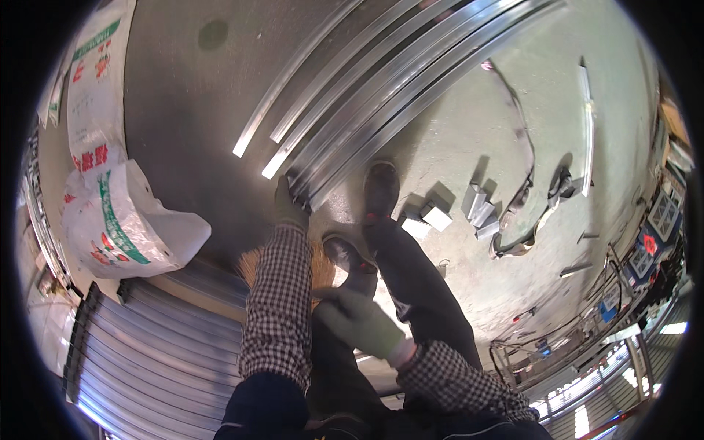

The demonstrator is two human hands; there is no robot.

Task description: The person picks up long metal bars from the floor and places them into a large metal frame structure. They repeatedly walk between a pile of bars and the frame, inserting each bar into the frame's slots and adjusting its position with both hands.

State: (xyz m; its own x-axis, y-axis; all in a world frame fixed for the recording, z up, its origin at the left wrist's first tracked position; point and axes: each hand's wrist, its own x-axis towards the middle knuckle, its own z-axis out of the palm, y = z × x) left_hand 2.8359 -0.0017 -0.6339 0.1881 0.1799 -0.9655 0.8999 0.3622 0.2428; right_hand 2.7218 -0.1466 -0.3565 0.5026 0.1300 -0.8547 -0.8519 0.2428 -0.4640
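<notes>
Long silvery metal profiles [381, 95] lie side by side and run from beside my feet toward the far right. My gloved left hand [288, 207] closes around the near end of the dark-shaded profiles, though its fingers are partly hidden. Above my left knee hangs my gloved right hand [363, 323], its fingers bent and blurred; whether anything is in them does not show. Straw-coloured broom bristles [323, 265] stick out on both sides of my left forearm. Short cut metal pieces [437, 216] sit on the floor right of my foot.
White printed sacks [139, 227] lie at the left. Below them is a stack of grey metal profiles [161, 330]. A dark strap [524, 194] curls over the floor at the right, near a thin bright bar [589, 132]. My shoes [381, 191] stand close to the profile ends.
</notes>
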